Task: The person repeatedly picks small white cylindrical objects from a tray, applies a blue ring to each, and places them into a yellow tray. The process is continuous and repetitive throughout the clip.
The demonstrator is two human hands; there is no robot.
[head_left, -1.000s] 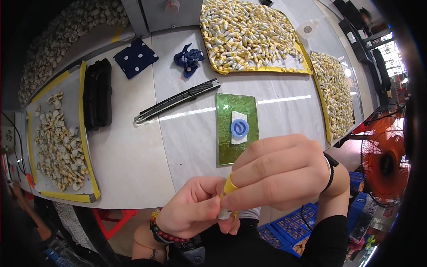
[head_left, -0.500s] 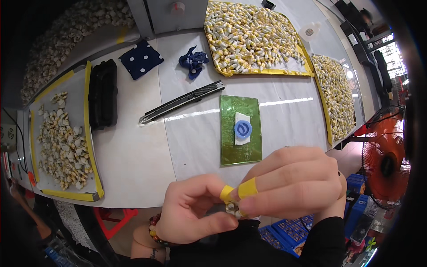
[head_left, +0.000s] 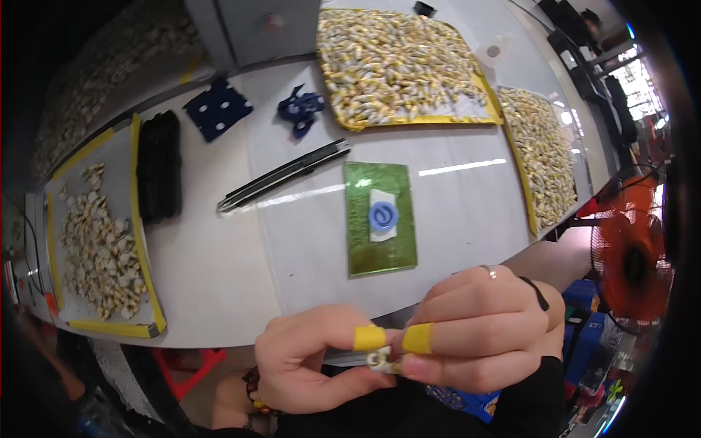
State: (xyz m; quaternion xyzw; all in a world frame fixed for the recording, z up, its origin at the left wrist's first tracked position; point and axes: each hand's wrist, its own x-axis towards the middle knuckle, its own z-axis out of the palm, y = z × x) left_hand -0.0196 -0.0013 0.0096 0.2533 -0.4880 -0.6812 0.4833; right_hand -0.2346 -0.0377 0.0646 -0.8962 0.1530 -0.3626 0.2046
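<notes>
Left hand (head_left: 314,358), toward half past six on my view: thumb and forefinger closed to a pinch, a small gap between them filled by the piece; forefinger banded in flat yellow tape (head_left: 369,337).

Right hand (head_left: 485,332), past four o'clock: fingers curled in, thumb and forefinger drawn together on the right end of the same piece; a second yellow band (head_left: 417,339) on the forefinger, ring on another finger.

Piece (head_left: 381,359), just short of six: small, white and yellowish, rounded openings toward me; partly hidden by fingertips, finer surface too blurred for me to read.

Board (head_left: 380,252), near my dial's centre: green, glossy, rectangular. On it, a white pad (head_left: 381,197) under a blue disc (head_left: 383,216), round, with a curling mark.

Knife (head_left: 285,175), ten o'clock: long, slim, black and metallic.

Cloths: navy dotted square (head_left: 217,109), farther out at ten; crumpled blue rag (head_left: 299,109), eleven.

Trays, yellow-edged: large tray (head_left: 431,121), half past twelve, and side tray (head_left: 521,175), half past two, both packed with slender white-and-yellow pieces; left tray (head_left: 109,326), nine, a loose heap of chunkier ones.

Black tray (head_left: 159,168), half past nine: dark, oblong.
</notes>
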